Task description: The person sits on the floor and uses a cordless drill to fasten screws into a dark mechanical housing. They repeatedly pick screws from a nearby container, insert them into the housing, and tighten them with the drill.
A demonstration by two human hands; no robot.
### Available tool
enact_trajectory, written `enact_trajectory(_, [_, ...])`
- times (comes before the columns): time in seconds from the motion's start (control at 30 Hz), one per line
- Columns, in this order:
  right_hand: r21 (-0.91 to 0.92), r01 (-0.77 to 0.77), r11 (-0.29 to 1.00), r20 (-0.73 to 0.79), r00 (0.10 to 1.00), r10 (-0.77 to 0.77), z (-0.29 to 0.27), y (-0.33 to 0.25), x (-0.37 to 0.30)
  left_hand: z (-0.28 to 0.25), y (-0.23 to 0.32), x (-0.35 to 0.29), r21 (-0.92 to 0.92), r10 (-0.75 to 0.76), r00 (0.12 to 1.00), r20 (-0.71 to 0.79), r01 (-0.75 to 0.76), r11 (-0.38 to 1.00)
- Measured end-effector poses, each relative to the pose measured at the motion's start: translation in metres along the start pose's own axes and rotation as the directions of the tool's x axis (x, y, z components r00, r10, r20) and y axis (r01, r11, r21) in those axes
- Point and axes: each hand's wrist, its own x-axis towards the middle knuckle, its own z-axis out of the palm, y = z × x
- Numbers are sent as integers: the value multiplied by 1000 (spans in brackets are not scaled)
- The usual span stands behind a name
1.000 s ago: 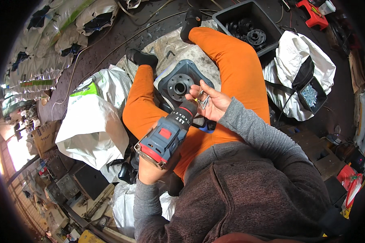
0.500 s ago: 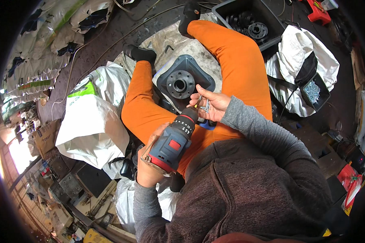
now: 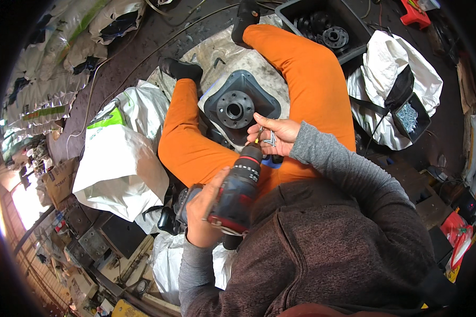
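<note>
My left hand (image 3: pixel 202 215) is wrapped round the handle of a grey and red cordless drill (image 3: pixel 240 185), its chuck pointing up and away from my body. The bit at its tip reaches to the fingers of my right hand (image 3: pixel 284 136). Several silver screws (image 3: pixel 270 139) lie in that right hand, its thumb stretched toward the work. Just beyond, between my legs, sits a dark grey square part with rounded corners (image 3: pixel 264 94). On it is a round flange (image 3: pixel 234 109) with a ring of small holes and an open centre. The bit's tip is partly hidden by my fingers.
A black bin (image 3: pixel 362 47) with dark round parts stands beyond my right leg. On the right, a small black box of screws (image 3: pixel 407 117) rests by a white sack (image 3: pixel 394 58). Another white sack (image 3: pixel 119 164) stands left. A cable (image 3: pixel 158 45) crosses the floor.
The drill has turned in my left hand, showing more of its side, and its rear has shifted slightly right and toward me. My right hand stays nearly in place with the screws.
</note>
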Motion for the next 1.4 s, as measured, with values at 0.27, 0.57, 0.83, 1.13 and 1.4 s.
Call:
enact_trajectory(0.27, [74, 18, 997, 70, 997, -24, -7, 4, 11, -3, -12, 7, 114, 40, 994, 103, -52, 992])
enact_trajectory(0.57, [-270, 408, 872, -406, 773, -487, -22, -12, 44, -46, -28, 61, 268, 214, 976, -37, -196, 943])
enact_trajectory(0.83, [-940, 238, 244, -149, 358, -922, -6, -5, 108, -58, -52, 95, 158, 9, 997, 76, -21, 987])
enact_trajectory(1.13, [-940, 329, 89, -10, 235, -972, -11, -1, 111, -66, -59, 112, 192, -146, 965, 216, 105, 976])
enact_trajectory(1.4, [-937, 312, 156, -57, 304, -951, -7, -3, 106, -69, -39, 143, 156, -209, 938, 275, 171, 973])
